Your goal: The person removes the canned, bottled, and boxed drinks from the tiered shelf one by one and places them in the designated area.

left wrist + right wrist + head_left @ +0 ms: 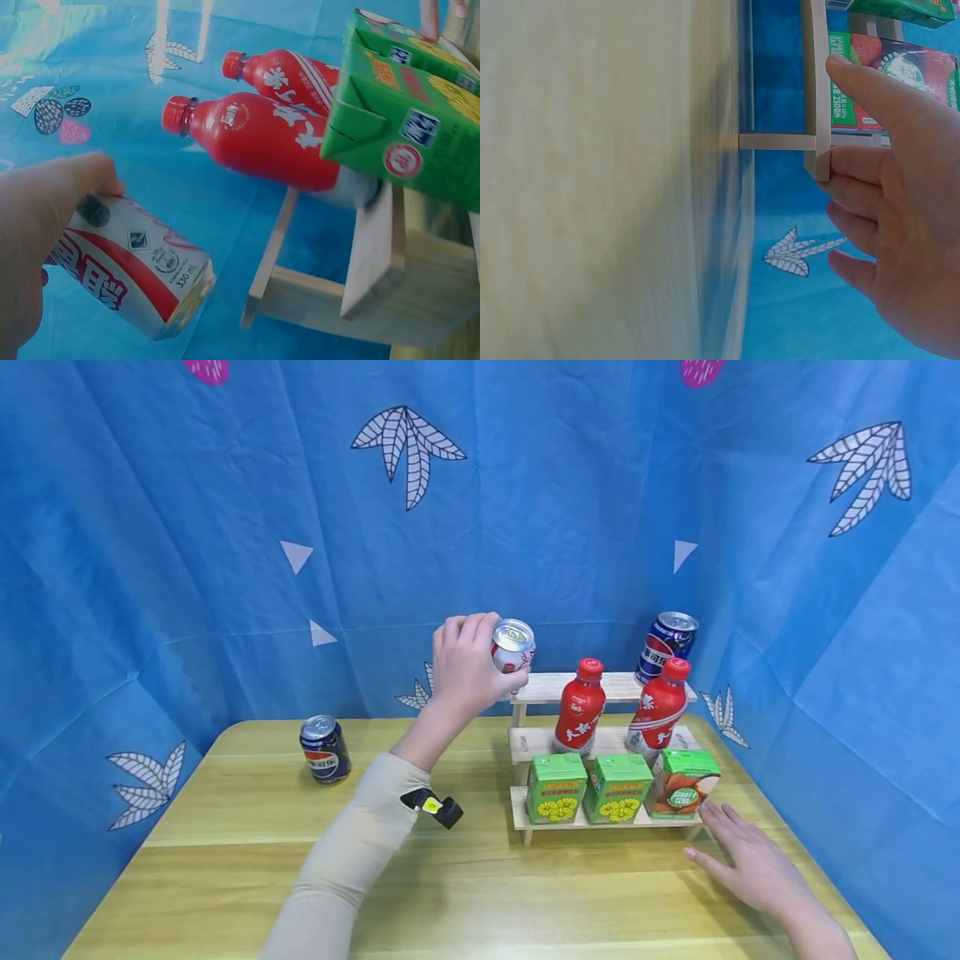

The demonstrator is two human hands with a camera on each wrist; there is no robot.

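Observation:
My left hand (471,667) grips a white and red soda can (513,646) at the left end of the top step of a wooden tiered rack (536,741). In the left wrist view the can (142,262) is tilted, its base apart from the rack's wood. My right hand (750,860) has its fingers loosely extended at the rack's lower right corner. Beside its fingertips stands a green and brown drink carton (682,785). In the right wrist view the thumb of my right hand (907,187) overlaps that carton (900,71).
Two green cartons (557,789) with yellow flowers share the bottom step. On the middle step are two red bottles (580,710). A dark blue cola can (666,647) stands top right; another blue can (325,750) stands on the wooden table (247,827) at left. Blue curtain (525,527) hangs behind.

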